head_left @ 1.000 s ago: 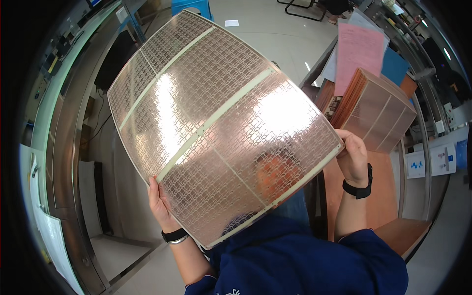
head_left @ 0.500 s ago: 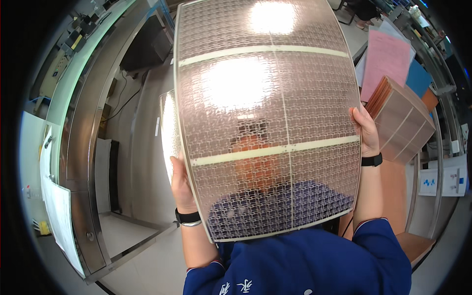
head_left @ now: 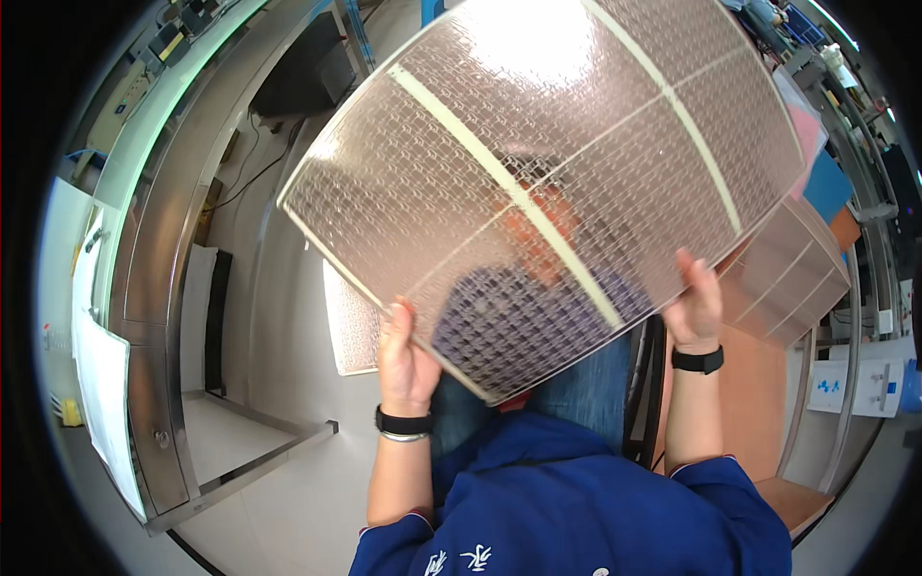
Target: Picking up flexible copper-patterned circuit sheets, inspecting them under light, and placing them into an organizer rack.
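Note:
A large, thin, shiny copper-coloured circuit board panel (head_left: 595,192) with pale cross strips is held up in front of me, tilted at a slant. My left hand (head_left: 408,365) grips its lower left edge, thumb on the front face. At the lower right edge is my right hand (head_left: 696,305), its thumb against the panel and its other fingers partly hidden. Bright lamp glare and a reflection of a person show on the surface. Behind the panel, low on the left, part of another similar panel (head_left: 351,331) is visible.
To the right, a stack of similar panels (head_left: 792,283) leans on a brown board (head_left: 735,403), with pink paper (head_left: 805,139) and a blue folder (head_left: 826,187) behind. A metal-framed bench (head_left: 158,288) with a glass-like top runs along the left. A black box (head_left: 305,72) stands beyond.
The panel has turned clockwise from nearly upright to a slant, and its lower edge has risen away from my body. My left hand has shifted right; my right hand is slightly lower.

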`<state>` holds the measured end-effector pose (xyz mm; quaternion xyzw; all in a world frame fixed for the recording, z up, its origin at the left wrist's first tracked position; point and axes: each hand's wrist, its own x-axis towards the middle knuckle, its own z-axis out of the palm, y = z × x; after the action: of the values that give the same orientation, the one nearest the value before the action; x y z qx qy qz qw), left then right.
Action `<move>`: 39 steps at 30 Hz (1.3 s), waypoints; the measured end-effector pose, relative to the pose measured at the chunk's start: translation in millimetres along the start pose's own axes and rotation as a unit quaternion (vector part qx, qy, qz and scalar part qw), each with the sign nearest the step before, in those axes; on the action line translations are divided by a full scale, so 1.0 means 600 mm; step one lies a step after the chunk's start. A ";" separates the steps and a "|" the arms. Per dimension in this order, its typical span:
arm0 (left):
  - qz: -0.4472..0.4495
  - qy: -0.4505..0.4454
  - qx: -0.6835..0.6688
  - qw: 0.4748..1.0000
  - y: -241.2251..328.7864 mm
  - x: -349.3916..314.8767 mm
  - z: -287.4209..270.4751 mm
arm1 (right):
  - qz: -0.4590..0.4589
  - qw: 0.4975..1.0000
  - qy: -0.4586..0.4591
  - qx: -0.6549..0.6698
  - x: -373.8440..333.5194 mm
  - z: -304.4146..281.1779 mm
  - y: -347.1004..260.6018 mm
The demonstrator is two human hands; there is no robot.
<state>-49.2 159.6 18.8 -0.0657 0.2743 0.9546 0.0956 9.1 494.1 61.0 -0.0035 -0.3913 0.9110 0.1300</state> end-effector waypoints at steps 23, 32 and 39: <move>0.159 0.105 0.092 0.977 0.145 0.019 -0.110 | -0.163 0.986 0.011 0.031 -0.026 -0.030 -0.110; 0.161 0.110 0.088 0.977 0.147 0.020 -0.112 | -0.163 0.986 0.039 0.019 -0.024 -0.034 -0.111; 0.218 0.153 0.178 0.947 0.153 0.017 -0.094 | -0.138 0.932 0.179 -0.283 -0.030 -0.049 -0.145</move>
<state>-74.8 54.6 16.5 -0.1315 0.4591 0.8662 -0.1473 49.7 568.3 100.9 -0.1492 -0.5998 0.7198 0.3159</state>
